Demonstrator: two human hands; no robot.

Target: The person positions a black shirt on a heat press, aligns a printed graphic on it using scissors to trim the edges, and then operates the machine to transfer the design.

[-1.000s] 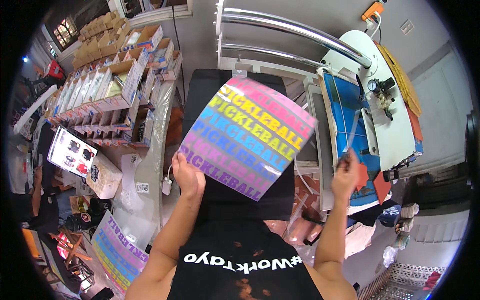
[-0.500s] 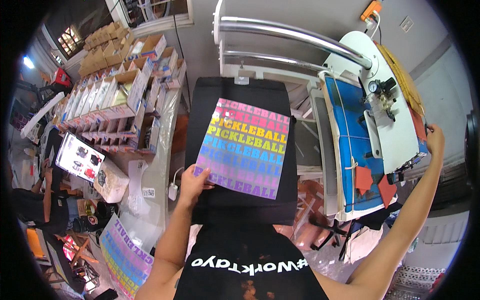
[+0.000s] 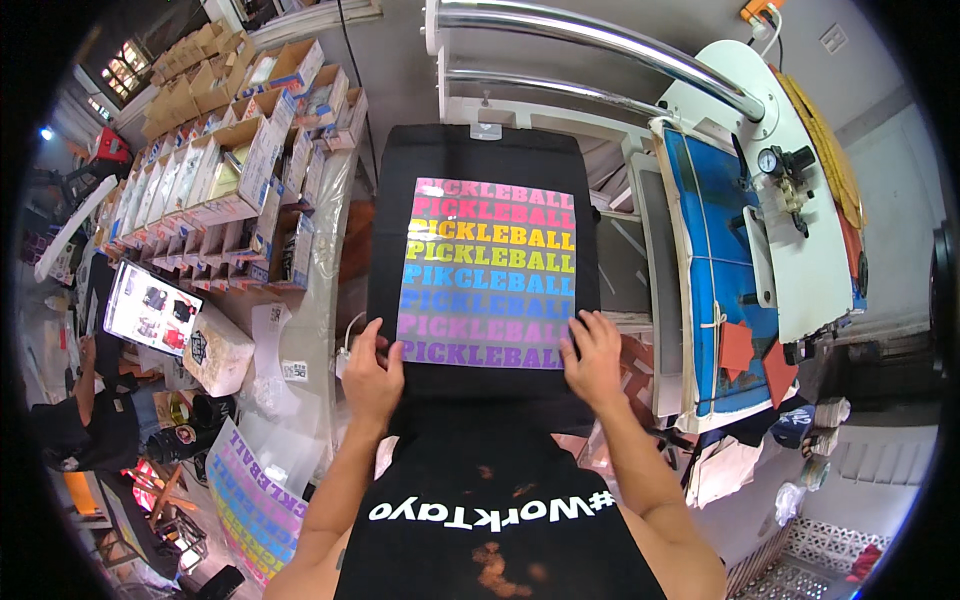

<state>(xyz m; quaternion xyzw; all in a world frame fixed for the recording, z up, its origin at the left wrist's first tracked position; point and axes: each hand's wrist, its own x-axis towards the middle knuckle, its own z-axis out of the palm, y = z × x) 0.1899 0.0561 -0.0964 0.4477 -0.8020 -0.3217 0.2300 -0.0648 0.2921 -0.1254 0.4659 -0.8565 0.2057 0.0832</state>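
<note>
A clear film sheet point(image 3: 490, 270) printed with rows of rainbow-coloured lettering lies squarely on a black cloth point(image 3: 391, 230), which looks like a garment spread over a flat platen. My left hand point(image 3: 374, 375) rests at the sheet's near left corner, thumb by the film edge and fingers apart over the black cloth. Opposite it, my right hand point(image 3: 597, 360) lies at the near right corner, its fingers spread and touching the sheet's edge. Neither hand grips anything that I can make out.
To the right stands a white press machine point(image 3: 800, 260) with a pressure gauge and a blue-covered pad point(image 3: 705, 260). Cardboard bins point(image 3: 215, 170) fill the left shelf, near a lit tablet point(image 3: 152, 310). Another printed sheet point(image 3: 250, 500) lies lower left. A co-worker's arm shows at far left.
My right hand has come back from the machine's far right side to the sheet's right corner. The film sheet has turned from tilted to straight, and my left hand has shifted slightly outward.
</note>
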